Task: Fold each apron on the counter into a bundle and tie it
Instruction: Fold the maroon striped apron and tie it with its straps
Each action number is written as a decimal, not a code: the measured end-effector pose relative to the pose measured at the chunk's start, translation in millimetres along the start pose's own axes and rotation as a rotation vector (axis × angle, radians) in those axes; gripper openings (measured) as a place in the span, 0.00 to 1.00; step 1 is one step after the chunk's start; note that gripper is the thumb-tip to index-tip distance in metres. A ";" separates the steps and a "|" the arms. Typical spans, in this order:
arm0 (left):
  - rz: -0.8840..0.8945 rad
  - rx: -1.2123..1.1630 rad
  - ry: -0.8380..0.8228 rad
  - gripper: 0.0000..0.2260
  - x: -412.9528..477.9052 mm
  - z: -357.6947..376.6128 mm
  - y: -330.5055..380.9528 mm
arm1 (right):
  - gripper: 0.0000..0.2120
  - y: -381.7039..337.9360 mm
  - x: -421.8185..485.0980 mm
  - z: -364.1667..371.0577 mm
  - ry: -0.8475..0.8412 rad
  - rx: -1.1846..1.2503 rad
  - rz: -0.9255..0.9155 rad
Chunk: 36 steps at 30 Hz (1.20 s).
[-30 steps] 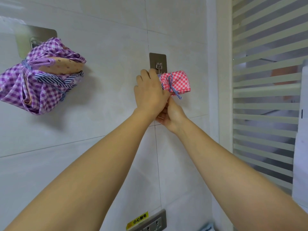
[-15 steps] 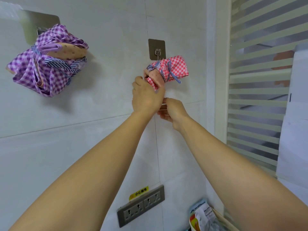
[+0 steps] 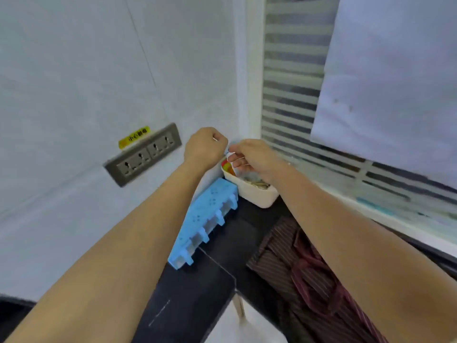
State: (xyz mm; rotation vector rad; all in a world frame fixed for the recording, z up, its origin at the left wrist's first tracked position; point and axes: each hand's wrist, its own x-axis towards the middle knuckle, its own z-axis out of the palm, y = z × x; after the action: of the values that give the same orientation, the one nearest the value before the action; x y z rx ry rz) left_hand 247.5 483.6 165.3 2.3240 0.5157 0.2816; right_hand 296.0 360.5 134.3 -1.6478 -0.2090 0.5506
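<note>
A brown striped apron (image 3: 309,278) with dark red straps lies spread on the black counter (image 3: 197,293) at the lower right, partly under my right forearm. My left hand (image 3: 205,147) hangs in the air before the wall with its fingers curled under, and I see nothing in it. Close beside it, my right hand (image 3: 249,157) hovers above a white tub, fingers loosely curled and holding nothing. Both hands are well above the apron. The red and purple checked bundles are out of view.
A white tub (image 3: 254,194) with small items stands in the corner. A blue plastic rack (image 3: 205,219) leans at the wall's foot. A grey double socket (image 3: 146,152) sits on the tiled wall. A striped window (image 3: 291,95) fills the right, and pale cloth (image 3: 249,323) lies at the bottom.
My view has swung down from the wall hooks to the counter. Both hands have left the red checked bundle on its hook and dropped lower, now holding nothing.
</note>
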 end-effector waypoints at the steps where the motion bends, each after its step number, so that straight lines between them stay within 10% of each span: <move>1: 0.014 0.004 -0.073 0.09 -11.0 25.4 -11.7 | 0.06 29.6 -9.6 -9.6 0.027 -0.009 0.040; 14: 0.051 0.115 -0.927 0.03 -191.3 266.2 -94.3 | 0.08 309.6 -227.0 -120.4 0.457 -0.126 0.585; 20: -0.142 0.177 -0.782 0.18 -189.9 303.2 -99.4 | 0.07 325.9 -237.2 -161.7 0.561 -0.306 0.544; 30: -0.395 0.160 -0.597 0.06 -175.2 324.3 -98.1 | 0.29 320.8 -108.4 -176.5 0.215 -0.820 0.330; 36: -0.447 0.139 -0.583 0.13 -173.5 330.2 -96.2 | 0.12 324.3 -96.0 -186.8 0.153 -0.794 0.406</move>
State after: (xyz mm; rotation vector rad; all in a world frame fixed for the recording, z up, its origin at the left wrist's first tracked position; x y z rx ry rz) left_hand 178.3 267.6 -146.0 2.2000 0.7420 -0.6407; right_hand 242.6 101.0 -146.8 -2.5257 0.0379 0.6888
